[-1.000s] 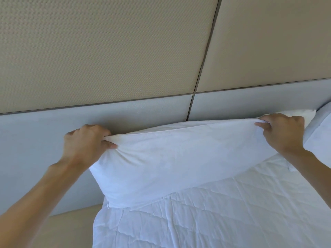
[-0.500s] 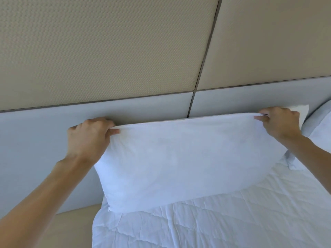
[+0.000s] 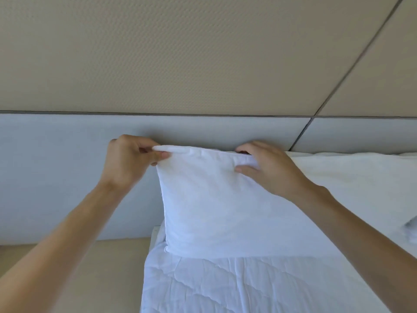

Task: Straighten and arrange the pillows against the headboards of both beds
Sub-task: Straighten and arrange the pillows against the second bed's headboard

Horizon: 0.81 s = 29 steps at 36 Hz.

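White pillow [image 3: 216, 206] is standing upright on the bed, leaning against the grey headboard panel [image 3: 56, 177]; its lower edge is resting on the quilted white bedcover [image 3: 237, 288]. Left hand [image 3: 128, 161] is pinching the pillow's top left corner, thumb and fingers curled round the fabric. Right hand [image 3: 268, 170] is gripping the pillow's top edge, fingers over the back, thumb at the front. Above the headboard, beige textured wall panels [image 3: 180, 53] are showing. A beige surface [image 3: 90, 279] is lying left of the bedcover.
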Motion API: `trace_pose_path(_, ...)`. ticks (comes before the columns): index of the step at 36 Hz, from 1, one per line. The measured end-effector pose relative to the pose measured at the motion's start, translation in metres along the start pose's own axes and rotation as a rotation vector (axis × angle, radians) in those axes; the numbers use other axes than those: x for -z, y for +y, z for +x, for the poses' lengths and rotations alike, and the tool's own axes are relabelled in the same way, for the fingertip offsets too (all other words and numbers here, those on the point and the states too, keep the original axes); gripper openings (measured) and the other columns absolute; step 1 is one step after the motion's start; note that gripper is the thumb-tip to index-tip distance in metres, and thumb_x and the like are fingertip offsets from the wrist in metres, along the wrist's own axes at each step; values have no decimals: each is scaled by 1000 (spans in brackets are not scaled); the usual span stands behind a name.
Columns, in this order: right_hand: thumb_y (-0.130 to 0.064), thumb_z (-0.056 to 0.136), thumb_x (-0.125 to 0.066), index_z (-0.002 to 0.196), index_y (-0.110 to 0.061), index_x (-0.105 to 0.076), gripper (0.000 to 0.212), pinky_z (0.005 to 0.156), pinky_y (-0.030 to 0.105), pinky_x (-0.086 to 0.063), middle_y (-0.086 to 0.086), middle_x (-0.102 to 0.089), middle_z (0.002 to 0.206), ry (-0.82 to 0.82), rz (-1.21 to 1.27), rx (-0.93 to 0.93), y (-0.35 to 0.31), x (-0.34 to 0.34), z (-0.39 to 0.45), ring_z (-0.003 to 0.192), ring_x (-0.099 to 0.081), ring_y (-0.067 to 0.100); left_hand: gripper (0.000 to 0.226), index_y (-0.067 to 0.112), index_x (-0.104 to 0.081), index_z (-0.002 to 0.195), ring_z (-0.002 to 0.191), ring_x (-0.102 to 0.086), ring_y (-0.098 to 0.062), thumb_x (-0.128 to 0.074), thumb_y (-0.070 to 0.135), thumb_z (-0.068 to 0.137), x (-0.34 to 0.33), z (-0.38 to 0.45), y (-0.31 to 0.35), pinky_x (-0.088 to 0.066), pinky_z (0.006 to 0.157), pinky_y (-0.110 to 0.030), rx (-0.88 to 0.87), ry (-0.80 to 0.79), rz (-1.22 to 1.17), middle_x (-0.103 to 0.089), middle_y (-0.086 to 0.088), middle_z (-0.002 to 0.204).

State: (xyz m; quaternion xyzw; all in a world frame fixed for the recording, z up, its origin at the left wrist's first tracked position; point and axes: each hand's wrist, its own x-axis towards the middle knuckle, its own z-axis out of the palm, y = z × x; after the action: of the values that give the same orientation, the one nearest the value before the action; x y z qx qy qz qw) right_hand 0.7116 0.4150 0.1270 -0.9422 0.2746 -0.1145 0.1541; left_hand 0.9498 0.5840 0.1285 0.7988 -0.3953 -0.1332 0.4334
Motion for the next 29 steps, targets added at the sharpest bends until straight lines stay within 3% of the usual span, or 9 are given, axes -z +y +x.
trace_pose_path(3,-29,92,-65,92,-21,-67,8,65,31,-41,-10,-58,85,28,-34,-44,-24,-9,20,86,-57,19,19,11,-72,64,51,-43,-13,-79,24,76,5,2,-1,-32,46,-20,-9,25,-1,-67,-14,63)
trace_pose_path(7,-22,91,-67,78,-21,-68,14,59,29,-37,-6,-63,75,157,-91,-160,-32,-6,29,76,-56,21,20,9,-72,67,59,-51,-26,-78,24,78,7,-6,-9,-34,57,-27,-22,70,-98,-64,-15,63)
trace_pose_path(11,-24,90,-67,79,-22,-68,11,66,35,-48,-6,-66,77,106,-94,-177,-38,-14,25,79,-61,23,20,9,-68,79,64,-51,-6,-74,28,83,-13,-20,-28,-34,60,-12,-15,25,-180,-64,-3,74)
trace_pose_path(13,-26,90,-64,86,-22,-67,6,73,38,-51,-7,-67,84,82,-50,-124,-48,-18,29,84,-62,20,19,28,-66,97,85,-58,-1,-76,32,81,-25,-28,-50,-40,74,-9,100,-81,-325,-66,13,92)
trace_pose_path(15,-34,91,-62,95,-23,-64,12,77,35,-48,-10,-65,91,40,-8,-33,-64,-20,36,88,-59,15,43,42,-58,109,103,-58,1,-81,36,72,-42,-42,-79,-44,87,-18,204,-200,-440,-64,19,109)
trace_pose_path(17,-43,90,-60,102,-24,-61,22,76,33,-44,-12,-61,94,-35,-10,73,-84,-25,43,89,-54,12,56,47,-55,111,103,-58,7,-84,39,64,-62,-61,-111,-45,82,-15,284,-323,-437,-64,21,113)
trace_pose_path(20,-42,91,-60,87,-26,-55,18,67,36,-43,-11,-54,79,-112,-18,152,-108,-35,56,79,-50,15,66,44,-56,116,107,-60,-3,-89,37,60,-98,-94,-157,-48,86,-15,431,-426,-441,-64,16,117)
trace_pose_path(24,-33,94,-58,61,-26,-31,43,56,37,-35,-5,-37,56,-102,-54,125,-117,-43,70,56,-38,15,82,36,-40,136,125,-44,-7,-86,31,67,-131,-126,-194,-33,99,-23,454,-518,-329,-51,17,132)
trace_pose_path(29,-33,93,-62,66,-15,-51,34,53,32,-29,0,-41,55,-48,99,26,-108,-46,64,54,-34,16,65,32,-45,134,116,-49,-10,-77,20,79,-159,-153,-225,-33,92,-19,575,-443,-326,-56,18,118)
